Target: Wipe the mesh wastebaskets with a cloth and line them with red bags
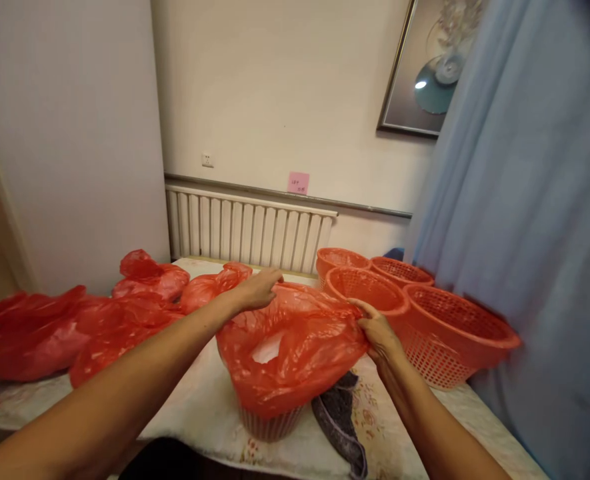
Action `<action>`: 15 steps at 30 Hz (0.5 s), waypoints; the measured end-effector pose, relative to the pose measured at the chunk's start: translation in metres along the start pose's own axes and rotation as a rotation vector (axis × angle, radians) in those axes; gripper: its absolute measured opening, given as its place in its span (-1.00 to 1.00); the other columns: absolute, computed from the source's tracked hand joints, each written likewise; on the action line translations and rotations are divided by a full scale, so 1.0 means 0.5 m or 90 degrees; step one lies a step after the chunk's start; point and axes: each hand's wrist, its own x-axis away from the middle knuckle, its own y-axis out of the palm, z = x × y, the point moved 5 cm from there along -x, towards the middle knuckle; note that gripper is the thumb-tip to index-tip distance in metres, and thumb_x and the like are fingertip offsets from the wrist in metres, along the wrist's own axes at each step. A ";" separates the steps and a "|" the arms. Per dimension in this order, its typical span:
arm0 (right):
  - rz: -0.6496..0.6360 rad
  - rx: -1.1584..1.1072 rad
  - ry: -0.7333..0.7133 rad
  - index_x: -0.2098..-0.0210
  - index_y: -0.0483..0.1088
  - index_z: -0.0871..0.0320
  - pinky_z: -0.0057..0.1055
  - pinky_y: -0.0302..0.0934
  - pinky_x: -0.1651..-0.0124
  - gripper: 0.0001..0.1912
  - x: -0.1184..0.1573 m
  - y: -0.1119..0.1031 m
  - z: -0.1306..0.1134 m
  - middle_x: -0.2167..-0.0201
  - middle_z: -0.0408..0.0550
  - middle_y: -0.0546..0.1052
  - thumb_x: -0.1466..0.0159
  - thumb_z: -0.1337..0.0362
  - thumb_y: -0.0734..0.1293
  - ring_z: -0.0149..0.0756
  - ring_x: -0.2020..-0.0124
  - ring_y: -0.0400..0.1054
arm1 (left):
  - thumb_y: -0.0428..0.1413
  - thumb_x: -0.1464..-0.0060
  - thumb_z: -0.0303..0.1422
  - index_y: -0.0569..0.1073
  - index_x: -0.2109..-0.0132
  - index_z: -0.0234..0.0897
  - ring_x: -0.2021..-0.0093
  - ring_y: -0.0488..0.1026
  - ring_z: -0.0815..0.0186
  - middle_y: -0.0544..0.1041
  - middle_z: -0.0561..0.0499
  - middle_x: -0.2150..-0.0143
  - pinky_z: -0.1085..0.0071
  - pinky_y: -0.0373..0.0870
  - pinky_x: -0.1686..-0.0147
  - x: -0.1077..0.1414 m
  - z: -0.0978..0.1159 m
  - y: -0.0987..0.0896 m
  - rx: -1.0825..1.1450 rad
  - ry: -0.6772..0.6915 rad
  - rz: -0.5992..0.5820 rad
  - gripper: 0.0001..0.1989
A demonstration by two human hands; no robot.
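Note:
A red plastic bag (pixel 305 347) lies over the top of a ribbed basket (pixel 271 427) near the table's front edge. Something white shows through the bag's opening. My left hand (pixel 259 290) grips the bag's far edge, its fingers closed. At the bag's right side, my right hand (pixel 377 330) pinches the plastic and pulls it outward. A dark grey cloth (pixel 339 420) lies on the table to the right of the covered basket, partly under the bag.
Several filled red bags (pixel 29 333) sit on the left of the flowered tablecloth (pixel 195 407). Several orange-red mesh baskets (pixel 437 340) stand at the right, by a blue curtain (pixel 535 200). A radiator (pixel 249 227) is behind the table.

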 end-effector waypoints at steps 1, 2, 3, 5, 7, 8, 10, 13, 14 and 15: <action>0.013 0.021 0.005 0.09 0.42 0.15 -0.52 0.08 0.57 -0.37 -0.009 -0.009 0.012 0.61 -0.26 0.47 0.22 0.37 0.27 -0.45 0.67 0.22 | 0.13 -0.01 -0.55 0.38 -0.09 -0.28 -0.18 0.33 0.15 0.39 -0.14 -0.19 0.28 0.30 -0.11 0.002 -0.005 0.006 0.004 0.001 -0.012 -0.55; 0.025 0.048 -0.003 0.10 0.42 0.15 -0.50 0.09 0.56 -0.40 -0.017 -0.014 0.023 0.61 -0.25 0.47 0.20 0.34 0.27 -0.43 0.66 0.23 | 0.17 0.00 -0.55 0.33 -0.15 -0.26 -0.23 0.28 0.15 0.32 -0.13 -0.25 0.26 0.27 -0.15 0.002 -0.011 0.012 0.009 -0.002 -0.018 -0.47; 0.032 0.085 -0.026 0.13 0.44 0.16 -0.47 0.14 0.52 -0.46 -0.024 -0.017 0.031 0.58 -0.21 0.49 0.16 0.30 0.27 -0.39 0.61 0.28 | 0.19 -0.03 -0.51 0.30 -0.18 -0.26 -0.24 0.26 0.12 0.29 -0.14 -0.27 0.20 0.26 -0.17 0.001 -0.017 0.019 0.013 -0.012 -0.021 -0.45; 0.031 0.171 -0.094 0.23 0.48 0.16 -0.40 0.24 0.35 -0.60 -0.032 -0.012 0.041 0.43 -0.11 0.56 0.09 0.25 0.27 -0.28 0.42 0.40 | 0.16 -0.15 -0.38 0.32 -0.17 -0.27 -0.16 0.34 0.10 0.33 -0.15 -0.22 0.08 0.33 -0.10 -0.006 -0.034 0.036 0.022 -0.046 -0.031 -0.56; 0.010 0.236 -0.136 0.31 0.50 0.15 -0.35 0.26 0.22 -0.69 -0.036 -0.003 0.050 0.31 -0.05 0.59 0.04 0.22 0.28 -0.20 0.25 0.43 | 0.10 -0.22 -0.28 0.38 -0.10 -0.30 -0.02 0.44 0.14 0.43 -0.12 -0.10 0.07 0.42 0.02 -0.015 -0.059 0.057 0.035 -0.084 -0.051 -0.66; -0.001 0.251 -0.142 0.32 0.51 0.14 -0.35 0.26 0.19 -0.71 -0.037 -0.002 0.054 0.29 -0.04 0.59 0.03 0.22 0.29 -0.18 0.22 0.43 | 0.09 -0.22 -0.26 0.40 -0.07 -0.31 0.03 0.47 0.16 0.46 -0.10 -0.05 0.10 0.45 0.06 -0.019 -0.075 0.066 0.045 -0.101 -0.063 -0.67; -0.028 0.251 -0.135 0.30 0.51 0.14 -0.35 0.26 0.18 -0.70 -0.041 -0.005 0.060 0.26 -0.05 0.59 0.03 0.23 0.30 -0.19 0.21 0.42 | 0.10 -0.22 -0.26 0.40 -0.06 -0.32 0.07 0.48 0.19 0.47 -0.09 -0.02 0.15 0.48 0.10 -0.025 -0.113 0.080 0.069 -0.130 -0.083 -0.68; -0.095 0.258 -0.109 0.25 0.49 0.16 -0.39 0.26 0.26 -0.66 -0.054 -0.018 0.064 0.30 -0.06 0.58 0.02 0.19 0.32 -0.26 0.32 0.42 | 0.09 -0.22 -0.27 0.40 -0.06 -0.31 0.09 0.49 0.21 0.47 -0.10 -0.01 0.16 0.48 0.12 -0.026 -0.174 0.088 0.107 -0.163 -0.102 -0.69; -0.117 0.277 -0.105 0.25 0.48 0.17 -0.40 0.25 0.30 -0.66 -0.062 -0.023 0.063 0.34 -0.07 0.58 0.01 0.17 0.32 -0.28 0.36 0.40 | 0.09 -0.22 -0.27 0.41 -0.05 -0.32 0.10 0.49 0.22 0.48 -0.09 0.00 0.17 0.49 0.12 -0.024 -0.192 0.090 0.118 -0.172 -0.109 -0.70; -0.132 0.303 -0.108 0.26 0.48 0.17 -0.41 0.24 0.32 -0.66 -0.070 -0.026 0.061 0.37 -0.08 0.57 0.00 0.15 0.32 -0.30 0.39 0.39 | 0.09 -0.22 -0.27 0.41 -0.04 -0.32 0.11 0.49 0.22 0.49 -0.09 0.01 0.18 0.49 0.13 -0.022 -0.209 0.091 0.128 -0.181 -0.114 -0.70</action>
